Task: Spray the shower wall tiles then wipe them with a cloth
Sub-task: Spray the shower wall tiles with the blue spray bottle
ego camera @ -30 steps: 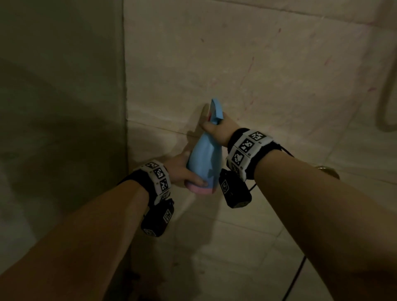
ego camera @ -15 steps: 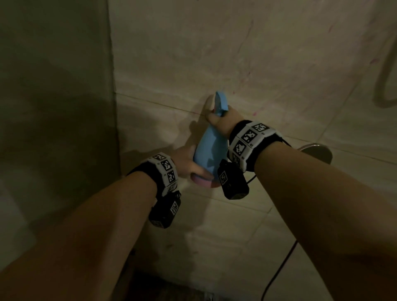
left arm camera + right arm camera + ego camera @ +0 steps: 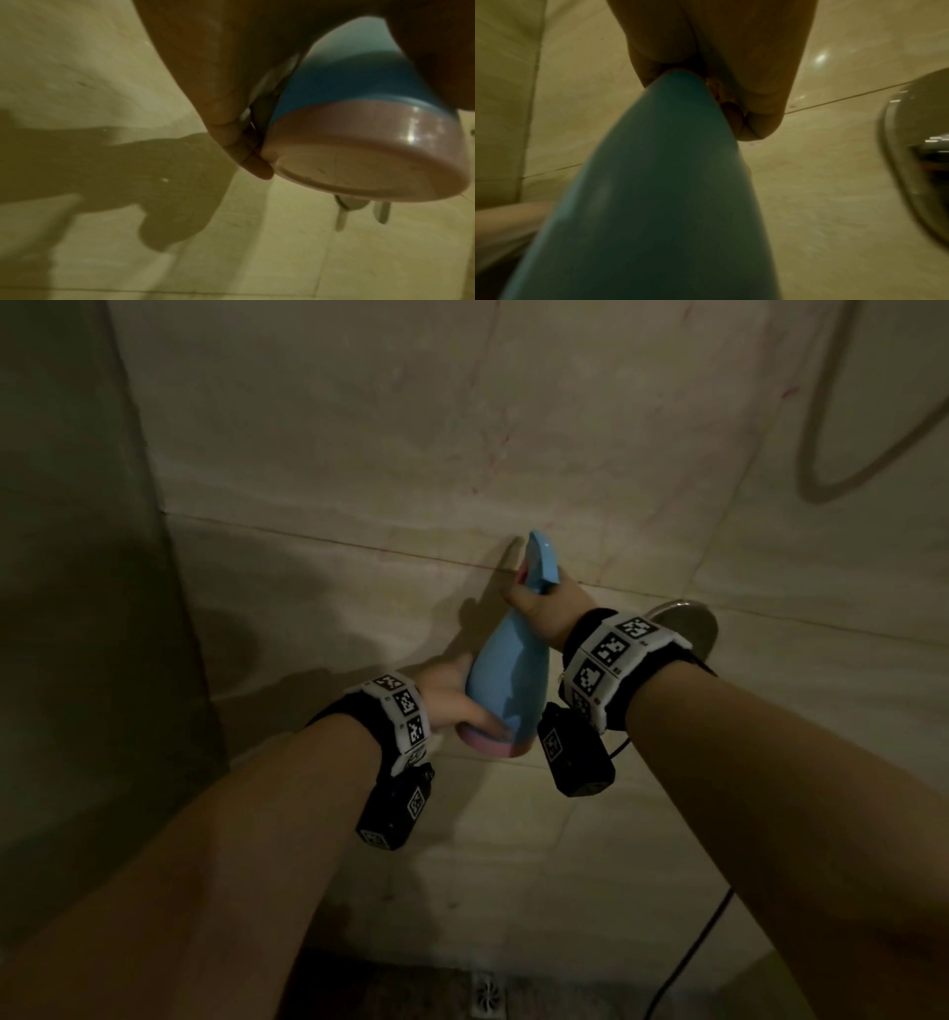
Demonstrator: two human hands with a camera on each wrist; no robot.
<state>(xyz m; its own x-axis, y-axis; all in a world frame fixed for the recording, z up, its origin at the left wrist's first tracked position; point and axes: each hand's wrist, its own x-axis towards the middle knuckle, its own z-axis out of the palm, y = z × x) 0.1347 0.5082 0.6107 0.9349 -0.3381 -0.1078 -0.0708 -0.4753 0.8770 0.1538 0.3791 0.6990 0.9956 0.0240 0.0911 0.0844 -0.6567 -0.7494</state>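
A blue spray bottle [image 3: 508,675] with a pink base points its nozzle at the beige wall tiles [image 3: 390,428]. My right hand [image 3: 544,608] grips the neck and spray head at the top. My left hand [image 3: 452,701] holds the wide lower body near the pink base [image 3: 372,160], thumb across the front. In the right wrist view the blue body [image 3: 659,192] fills the lower middle under curled fingers [image 3: 752,97]. No cloth shows in any view.
A round chrome fitting [image 3: 688,624] is on the wall just right of my right wrist, also large at the right edge [image 3: 916,154]. A hose loop [image 3: 842,469] hangs at upper right. A darker side wall [image 3: 67,608] meets the tiles at left. A floor drain [image 3: 488,994] lies below.
The view has tilted down, so bottle and hands sit slightly higher against the wall, and the floor and drain now show. Both hands keep their hold on the bottle.
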